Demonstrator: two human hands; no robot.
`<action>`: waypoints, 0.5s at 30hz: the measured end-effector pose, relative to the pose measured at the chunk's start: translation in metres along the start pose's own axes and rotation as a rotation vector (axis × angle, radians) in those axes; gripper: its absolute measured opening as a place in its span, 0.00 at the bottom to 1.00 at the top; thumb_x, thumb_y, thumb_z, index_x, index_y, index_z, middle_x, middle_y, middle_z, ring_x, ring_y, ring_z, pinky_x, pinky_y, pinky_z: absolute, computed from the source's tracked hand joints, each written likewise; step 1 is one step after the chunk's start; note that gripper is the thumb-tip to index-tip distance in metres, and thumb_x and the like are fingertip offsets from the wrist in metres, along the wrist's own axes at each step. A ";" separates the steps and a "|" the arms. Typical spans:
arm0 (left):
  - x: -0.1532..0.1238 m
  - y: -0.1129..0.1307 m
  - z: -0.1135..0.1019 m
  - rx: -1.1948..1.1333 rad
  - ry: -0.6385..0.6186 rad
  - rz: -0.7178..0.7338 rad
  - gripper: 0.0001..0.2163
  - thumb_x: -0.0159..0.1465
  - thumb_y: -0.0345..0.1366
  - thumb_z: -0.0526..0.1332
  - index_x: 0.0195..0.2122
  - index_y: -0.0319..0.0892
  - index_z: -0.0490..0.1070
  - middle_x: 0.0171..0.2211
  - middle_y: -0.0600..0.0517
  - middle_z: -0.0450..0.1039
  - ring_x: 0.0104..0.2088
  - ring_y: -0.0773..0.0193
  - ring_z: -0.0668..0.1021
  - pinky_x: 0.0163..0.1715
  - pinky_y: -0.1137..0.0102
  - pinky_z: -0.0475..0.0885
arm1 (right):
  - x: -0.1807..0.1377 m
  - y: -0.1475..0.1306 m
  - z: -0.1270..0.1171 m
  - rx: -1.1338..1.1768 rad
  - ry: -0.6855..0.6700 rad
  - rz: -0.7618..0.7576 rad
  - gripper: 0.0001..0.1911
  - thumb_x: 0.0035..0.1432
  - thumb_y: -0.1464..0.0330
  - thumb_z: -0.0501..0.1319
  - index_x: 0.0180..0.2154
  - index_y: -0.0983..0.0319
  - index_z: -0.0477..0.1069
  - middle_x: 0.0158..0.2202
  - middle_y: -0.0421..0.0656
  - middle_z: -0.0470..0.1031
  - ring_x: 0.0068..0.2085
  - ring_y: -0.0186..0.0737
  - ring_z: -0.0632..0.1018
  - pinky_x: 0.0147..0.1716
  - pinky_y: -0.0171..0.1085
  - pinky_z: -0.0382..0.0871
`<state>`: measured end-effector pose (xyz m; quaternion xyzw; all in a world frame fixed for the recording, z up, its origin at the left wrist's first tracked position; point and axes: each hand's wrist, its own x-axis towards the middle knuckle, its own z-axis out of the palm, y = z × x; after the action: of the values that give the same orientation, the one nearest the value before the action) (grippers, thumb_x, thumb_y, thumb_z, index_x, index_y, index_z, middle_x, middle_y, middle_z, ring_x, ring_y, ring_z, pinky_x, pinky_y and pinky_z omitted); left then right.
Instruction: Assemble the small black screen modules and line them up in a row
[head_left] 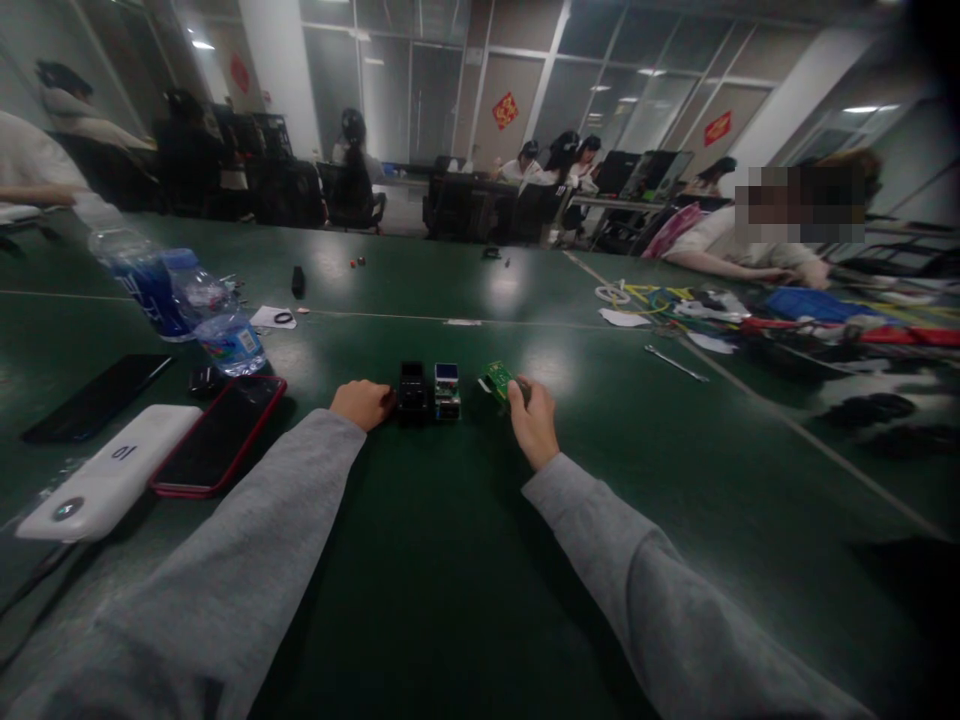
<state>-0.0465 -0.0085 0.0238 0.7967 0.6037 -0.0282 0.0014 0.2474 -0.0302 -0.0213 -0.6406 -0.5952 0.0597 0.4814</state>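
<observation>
My right hand (pixel 535 415) pinches a small green circuit board (pixel 496 380) by its right edge, tilted just over the table. A pale strip shows along the board's left side. My left hand (pixel 361 403) rests on the table with its fingers curled closed; whatever they may hold is hidden. Right beside its fingertips stands a small black casing (pixel 412 390) with an opening or window at its top; I cannot tell whether they touch. Between that casing and the green board is a small electronic module (pixel 448 392) with a dark blue screen and exposed parts.
At left are a red-edged phone (pixel 221 437), a white power bank (pixel 112 470) with a cable, a black phone (pixel 97 398) and water bottles (pixel 217 315). A wrench (pixel 675 362) and piled cables (pixel 675 305) lie at right. Other people sit around, one at the table's far right.
</observation>
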 end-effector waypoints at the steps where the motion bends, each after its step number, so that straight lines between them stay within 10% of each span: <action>1: 0.000 0.000 0.000 -0.005 0.000 0.001 0.16 0.65 0.43 0.48 0.39 0.45 0.75 0.37 0.46 0.77 0.37 0.57 0.78 0.34 0.66 0.70 | 0.000 -0.001 0.000 -0.009 0.003 -0.024 0.32 0.59 0.47 0.51 0.50 0.67 0.66 0.47 0.55 0.69 0.50 0.52 0.68 0.52 0.53 0.60; 9: -0.002 0.000 -0.003 -0.013 -0.017 -0.007 0.15 0.64 0.42 0.50 0.40 0.46 0.74 0.39 0.47 0.77 0.39 0.59 0.78 0.34 0.68 0.70 | -0.005 0.002 -0.025 0.025 -0.185 -0.075 0.33 0.53 0.47 0.57 0.51 0.65 0.68 0.44 0.54 0.74 0.43 0.54 0.75 0.45 0.54 0.69; 15: -0.002 0.000 -0.004 -0.021 -0.010 0.002 0.15 0.65 0.43 0.49 0.40 0.47 0.74 0.39 0.47 0.77 0.38 0.58 0.79 0.34 0.68 0.70 | -0.037 0.075 -0.133 -0.087 -0.188 0.097 0.34 0.45 0.44 0.63 0.50 0.56 0.71 0.42 0.54 0.75 0.36 0.55 0.77 0.36 0.55 0.70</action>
<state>-0.0471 -0.0104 0.0275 0.7969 0.6034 -0.0256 0.0128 0.3762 -0.1204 -0.0203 -0.6805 -0.6082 0.1166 0.3917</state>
